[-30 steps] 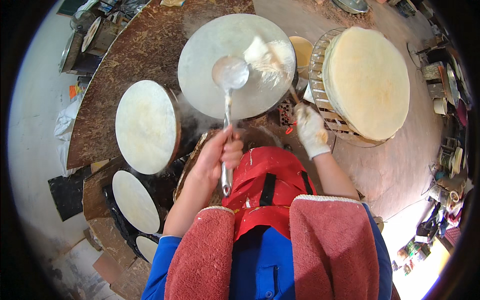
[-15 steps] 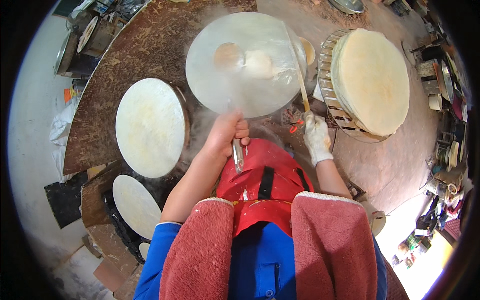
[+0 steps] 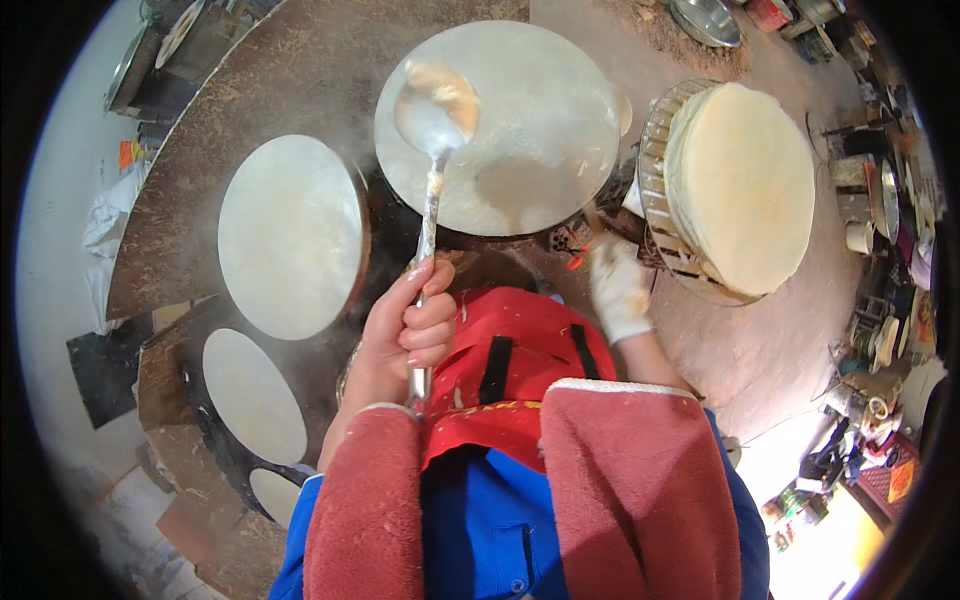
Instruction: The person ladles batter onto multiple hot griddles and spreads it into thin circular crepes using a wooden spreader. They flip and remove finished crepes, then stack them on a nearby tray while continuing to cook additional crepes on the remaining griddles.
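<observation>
My left hand point(image 3: 412, 325) is closed round the handle of a metal ladle point(image 3: 437, 115). Pale batter smears the ladle's bowl, which is raised over the left part of a large round griddle point(image 3: 545, 110). The griddle's surface looks pale and wet, with a dark shadow near its front edge. My right hand point(image 3: 618, 285), in a stained white glove, is low at the griddle's front right. Its fingers are partly hidden around the end of a wooden stick point(image 3: 592, 217), most of which I cannot see.
On the right a stack of thin round flatbreads point(image 3: 745, 190) lies on a round slatted rack point(image 3: 655, 150). Pale round griddle tops point(image 3: 290, 240) line the left side. A small orange-red looped object point(image 3: 575, 262) lies near my right hand. A metal bowl point(image 3: 707, 20) stands far off.
My left hand has lifted the ladle off the griddle and moved left. The stick, which lay across the griddle's right side, has swung off it. The pale mound on the griddle no longer shows.
</observation>
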{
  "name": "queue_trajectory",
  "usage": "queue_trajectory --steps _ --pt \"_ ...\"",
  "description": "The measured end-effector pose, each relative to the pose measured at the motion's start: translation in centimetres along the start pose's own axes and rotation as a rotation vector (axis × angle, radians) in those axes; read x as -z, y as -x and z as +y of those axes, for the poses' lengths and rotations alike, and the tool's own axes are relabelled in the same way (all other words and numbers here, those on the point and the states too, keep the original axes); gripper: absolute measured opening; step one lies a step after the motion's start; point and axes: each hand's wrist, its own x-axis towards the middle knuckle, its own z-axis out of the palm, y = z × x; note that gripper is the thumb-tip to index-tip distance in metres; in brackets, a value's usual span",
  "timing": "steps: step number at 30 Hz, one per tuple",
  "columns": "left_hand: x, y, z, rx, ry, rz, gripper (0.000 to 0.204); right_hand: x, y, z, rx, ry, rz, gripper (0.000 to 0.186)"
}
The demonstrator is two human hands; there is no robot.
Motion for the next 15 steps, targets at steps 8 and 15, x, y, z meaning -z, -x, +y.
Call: queue_trajectory --steps 8,15 --pt "1.0 3.8 -4.9 -0.337 0.061 0.227 0.027 -0.2 -6.9 4.3 0.260 -0.209 0.016 0.040" --pt "3.4 8.8 -12.0 -0.653 0.229 0.234 0.027 -0.7 -17.0 3.9 -0.015 -0.578 -0.184 0.034"
